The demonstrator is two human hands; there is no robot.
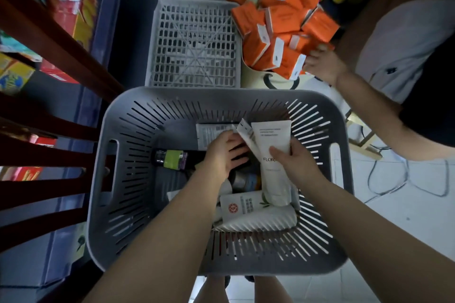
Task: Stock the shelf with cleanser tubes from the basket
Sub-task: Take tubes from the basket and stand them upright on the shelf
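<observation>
Several tubes [272, 155] — grey basket [138, 130]

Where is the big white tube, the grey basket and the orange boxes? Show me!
white tube [272, 174], head view, on its middle below the lettering.
grey basket [138, 155], head view, on its slotted left wall.
orange boxes [283, 17], head view, on one box's front.

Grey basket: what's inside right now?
In the grey basket: a white tube held by the right hand, a second white tube, a dark bottle, a flat packet. The left hand and both forearms cover the rest.
</observation>
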